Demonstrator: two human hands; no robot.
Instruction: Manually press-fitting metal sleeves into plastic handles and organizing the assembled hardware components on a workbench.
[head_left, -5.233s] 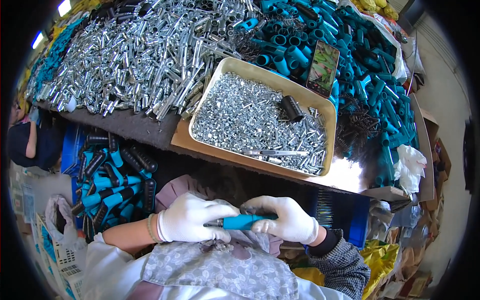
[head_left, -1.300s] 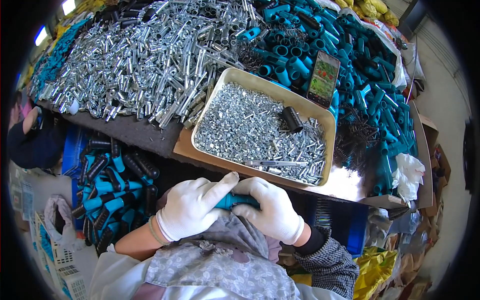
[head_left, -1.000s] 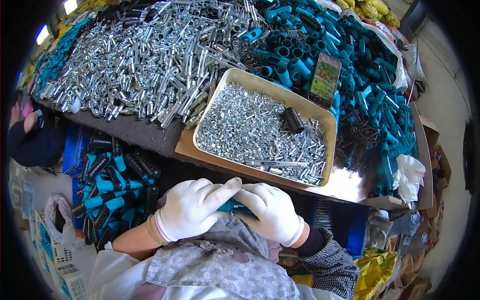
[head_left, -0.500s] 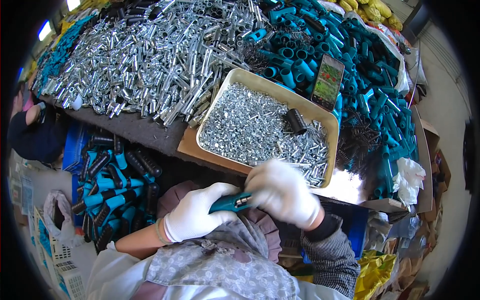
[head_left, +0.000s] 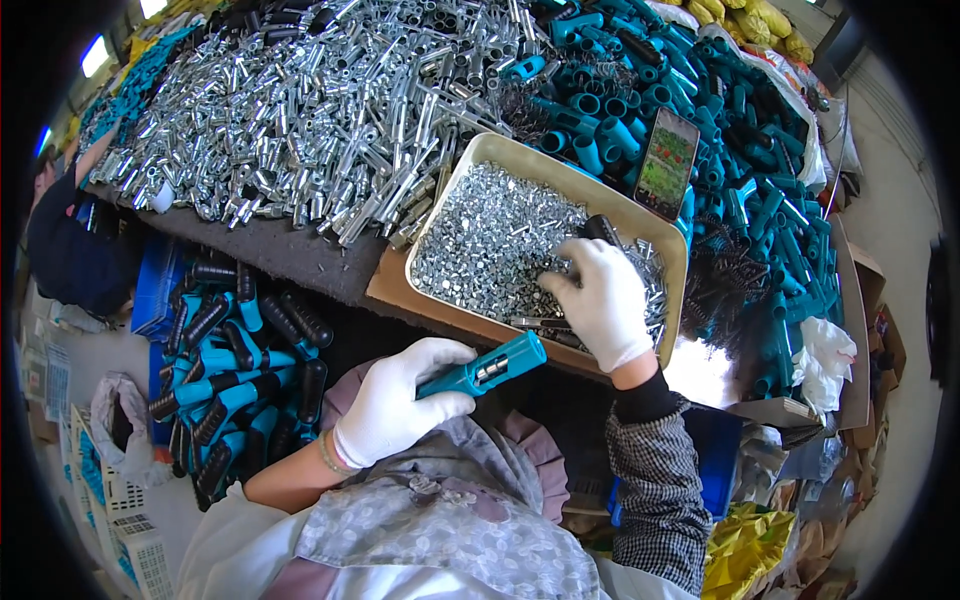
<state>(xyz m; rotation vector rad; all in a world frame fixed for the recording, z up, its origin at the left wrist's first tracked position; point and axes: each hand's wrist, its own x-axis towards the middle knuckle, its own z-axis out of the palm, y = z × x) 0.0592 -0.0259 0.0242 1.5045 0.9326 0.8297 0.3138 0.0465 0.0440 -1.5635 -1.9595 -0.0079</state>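
My left hand point(head_left: 405, 400), in a white glove, is closed round a teal plastic tool handle point(head_left: 486, 366). Its open round end points up and right, and silvery metal shows through a slot in its side. My gloved right hand point(head_left: 605, 300) is over the cream tray point(head_left: 673, 300), thumb and forefinger apart at the small metal parts point(head_left: 490, 235). Nothing shows between those two fingers; the other fingers are partly hidden. A black ribbed grip point(head_left: 601, 228) lies in the tray just beyond this hand, and a slim metal tool point(head_left: 540, 322) near its front edge.
Silvery metal tubes point(head_left: 300, 130) are heaped behind the tray at left, teal handles point(head_left: 600, 130) at right. A phone point(head_left: 667, 163) leans on the teal heap beside dark springs point(head_left: 725, 270). Black-gripped teal handles point(head_left: 235, 370) fill a blue crate point(head_left: 155, 290). Another person point(head_left: 75, 240) is at far left.
My right hand has gone from the teal handle up into the tray. My left hand still holds the handle, whose open end now shows, uncovered. The other person's arm has reached up toward the heap.
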